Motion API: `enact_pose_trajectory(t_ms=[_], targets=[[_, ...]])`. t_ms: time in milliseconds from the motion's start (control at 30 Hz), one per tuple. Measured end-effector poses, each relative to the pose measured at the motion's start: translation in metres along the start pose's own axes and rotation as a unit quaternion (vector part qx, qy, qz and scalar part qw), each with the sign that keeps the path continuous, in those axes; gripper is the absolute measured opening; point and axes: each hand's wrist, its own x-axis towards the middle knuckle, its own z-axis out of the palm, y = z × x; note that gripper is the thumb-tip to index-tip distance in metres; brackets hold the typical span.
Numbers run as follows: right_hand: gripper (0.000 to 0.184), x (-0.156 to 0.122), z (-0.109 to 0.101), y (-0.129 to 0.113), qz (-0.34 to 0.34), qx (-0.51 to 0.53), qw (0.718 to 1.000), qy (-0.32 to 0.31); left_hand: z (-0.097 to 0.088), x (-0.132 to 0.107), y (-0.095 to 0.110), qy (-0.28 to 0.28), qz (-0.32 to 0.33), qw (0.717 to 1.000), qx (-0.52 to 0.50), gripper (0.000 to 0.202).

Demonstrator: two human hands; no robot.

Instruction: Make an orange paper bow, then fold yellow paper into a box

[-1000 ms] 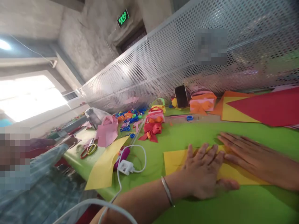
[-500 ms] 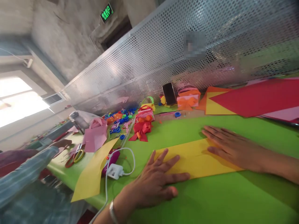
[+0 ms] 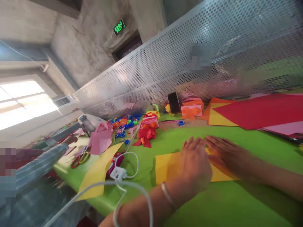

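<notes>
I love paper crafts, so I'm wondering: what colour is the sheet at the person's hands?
The sheet is golden yellow, seen best in the head view.

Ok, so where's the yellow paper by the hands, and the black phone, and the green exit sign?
Yellow paper (image 3: 166, 169): head view, on its uncovered left end.
Black phone (image 3: 174, 103): head view, middle of its dark screen.
Green exit sign (image 3: 118, 27): head view, middle of its lit face.

The left grip (image 3: 195, 168), blurred, and the palm-down right grip (image 3: 228, 154) sit side by side, fingers (image 3: 216, 143) outstretched toward the worktop's (image 3: 236, 208) far edge; both forearms (image 3: 276, 180) slant inward.
</notes>
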Motion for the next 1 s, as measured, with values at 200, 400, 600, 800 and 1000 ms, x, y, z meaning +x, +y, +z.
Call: enact_pose_trajectory(t_ms=[200,400,600,800,1000], targets=[[0.061,0.003,0.0,0.002,-0.025,-0.009,1.0,0.005,0.009,0.003,-0.018,-0.18,0.063,0.981,0.03,0.074],[0.074,0.0,0.0,0.0,0.005,0.012,1.0,-0.013,-0.018,-0.025,-0.05,-0.17,0.034,0.98,0.094,0.065],[0.075,-0.002,-0.012,-0.003,0.021,0.009,0.999,-0.028,-0.036,-0.043,-0.064,-0.173,-0.048,0.973,0.142,0.065],[0.051,0.018,-0.05,-0.031,0.03,-0.052,0.998,-0.016,-0.034,-0.043,-0.071,-0.146,-0.028,0.972,0.181,0.063],[0.044,0.048,-0.062,-0.114,-0.028,-0.033,0.999,-0.003,-0.026,-0.042,-0.087,-0.108,0.024,0.972,0.209,0.055]])
